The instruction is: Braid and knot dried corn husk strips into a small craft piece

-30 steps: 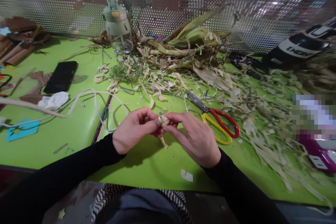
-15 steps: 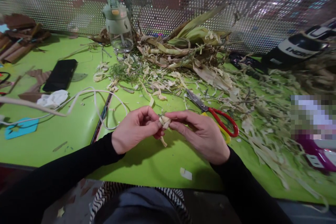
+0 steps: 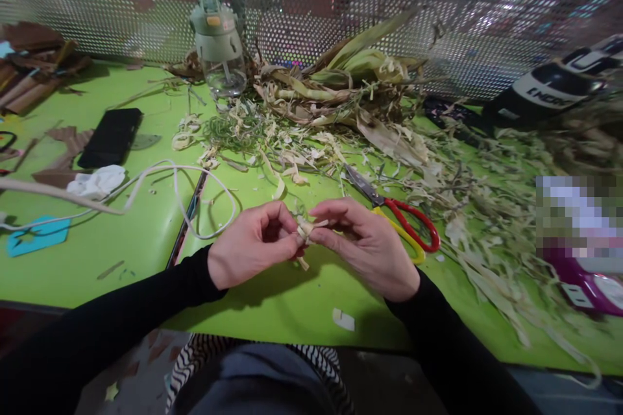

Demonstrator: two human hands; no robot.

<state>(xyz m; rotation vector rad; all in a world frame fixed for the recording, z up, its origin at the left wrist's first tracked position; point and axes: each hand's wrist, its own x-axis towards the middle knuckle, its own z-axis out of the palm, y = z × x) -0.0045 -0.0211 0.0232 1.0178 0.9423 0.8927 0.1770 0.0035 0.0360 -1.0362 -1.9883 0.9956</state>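
Observation:
Near the middle of the green table a small pale knotted piece of husk [image 3: 305, 229] is held between my hands, with a short strip hanging below it. My left hand [image 3: 253, 238] pinches it from the left between thumb and fingers. From the right, my right hand [image 3: 365, 243] has its thumb against the piece, and a narrow strip end shows between thumb and forefinger. Scissors with red and yellow handles [image 3: 411, 224] lie just beyond my right hand, partly hidden by it.
Husk scraps [image 3: 311, 149] spread over the back and right of the green table [image 3: 233, 311]. A clear bottle [image 3: 221, 55], a black bottle [image 3: 540, 94], a phone [image 3: 111, 137], a white cable [image 3: 178, 191] and a purple object [image 3: 579, 279] also lie or stand around.
My right forefinger has lifted a little off the husk piece, and a strip end now shows between it and the thumb. My left hand keeps its pinch.

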